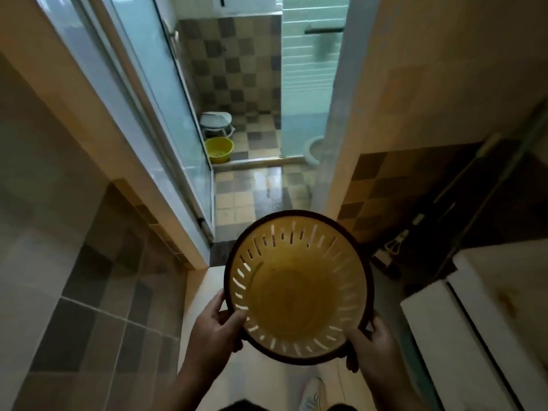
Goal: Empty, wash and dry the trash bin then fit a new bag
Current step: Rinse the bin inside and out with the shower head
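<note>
Head view: we grip the empty bin point(298, 287) by its rim, left hand point(215, 327), right hand point(374, 344); mouth faces up, bathroom doorway point(252, 161) straight beyond the bin.

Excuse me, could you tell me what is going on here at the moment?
A person is carrying a round yellow slotted trash bin with both hands, the left hand and right hand each gripping its dark rim. The bin looks empty, with no bag fitted. They stand in a tiled hallway facing an open bathroom doorway, where a yellow basin sits on the floor beyond the glass door.
</note>
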